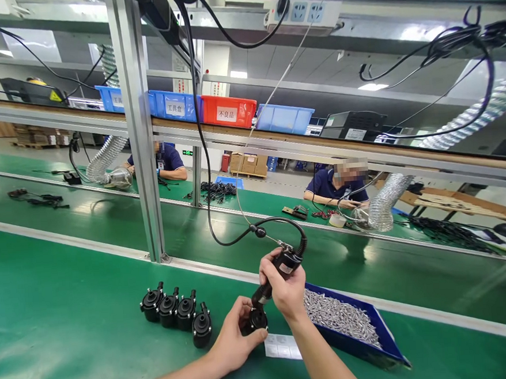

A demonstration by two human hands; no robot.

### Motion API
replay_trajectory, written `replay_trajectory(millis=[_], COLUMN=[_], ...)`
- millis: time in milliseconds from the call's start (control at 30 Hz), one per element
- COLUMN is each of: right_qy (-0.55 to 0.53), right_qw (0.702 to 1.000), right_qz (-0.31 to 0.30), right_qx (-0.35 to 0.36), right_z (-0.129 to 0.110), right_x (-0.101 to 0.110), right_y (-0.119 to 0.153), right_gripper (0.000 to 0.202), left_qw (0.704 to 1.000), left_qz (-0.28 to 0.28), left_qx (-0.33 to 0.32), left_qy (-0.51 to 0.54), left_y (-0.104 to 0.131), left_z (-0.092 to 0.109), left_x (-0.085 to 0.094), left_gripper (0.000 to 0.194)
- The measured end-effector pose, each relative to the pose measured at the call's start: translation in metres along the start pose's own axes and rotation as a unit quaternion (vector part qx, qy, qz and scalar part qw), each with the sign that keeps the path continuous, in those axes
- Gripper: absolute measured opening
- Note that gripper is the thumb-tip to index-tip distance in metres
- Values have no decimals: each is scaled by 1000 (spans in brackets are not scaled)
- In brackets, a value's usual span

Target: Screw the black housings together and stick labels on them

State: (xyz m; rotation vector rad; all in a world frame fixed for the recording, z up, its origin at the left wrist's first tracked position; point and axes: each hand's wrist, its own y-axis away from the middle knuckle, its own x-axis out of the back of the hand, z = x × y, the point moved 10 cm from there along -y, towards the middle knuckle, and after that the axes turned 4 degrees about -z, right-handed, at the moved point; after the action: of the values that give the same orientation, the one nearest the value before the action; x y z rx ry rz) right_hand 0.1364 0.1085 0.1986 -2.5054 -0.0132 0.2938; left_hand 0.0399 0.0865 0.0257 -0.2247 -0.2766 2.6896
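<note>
Just left of the tray (pixel 363 350) of metal bits (pixel 342 317), a white sheet (pixel 282 347) lies on the counter (pixel 95 350); the right forearm (pixel 323 355) hides part of both sheet and tray. Farther left of the tray stand four black housings (pixel 168 312). Between these and the tray, the left fingers (pixel 242 303) clamp a fifth housing (pixel 259 320); the right fingers (pixel 272 272) wrap the driver (pixel 286 262), its tip at that housing.
</note>
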Motion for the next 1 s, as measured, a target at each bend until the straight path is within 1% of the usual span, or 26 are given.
replay_trajectory(millis=[133,233,400,533,633,800,900,1000], right_qy=[1,12,54,66,68,78,90,74], right_qw=[1000,999,997,996,996,996,995,996], right_qz=[-4,-6,-1,-5,4,13,14,21], right_qx=[-7,-33,-57,-54,-55,-51,-41,-35], right_z=[3,11,23,27,28,27,24,18], right_x=[0,-2,-6,-9,-8,-7,-8,-6], right_y=[-2,-2,0,0,0,3,4,4], right_gripper=[32,35,38,37,37,35,32,34], left_qw=[1000,1000,999,998,998,998,998,998], left_qz=[0,-1,10,8,4,17,12,0], left_qx=[-5,-1,19,23,23,30,31,24], left_qy=[2,4,27,51,59,53,54,50], left_y=[0,0,-6,-9,-10,-9,-8,-7], left_z=[-1,-2,-8,-12,-12,-13,-15,-15], left_x=[0,-1,3,3,3,4,2,1], left_gripper=[44,44,57,58,57,57,56,56])
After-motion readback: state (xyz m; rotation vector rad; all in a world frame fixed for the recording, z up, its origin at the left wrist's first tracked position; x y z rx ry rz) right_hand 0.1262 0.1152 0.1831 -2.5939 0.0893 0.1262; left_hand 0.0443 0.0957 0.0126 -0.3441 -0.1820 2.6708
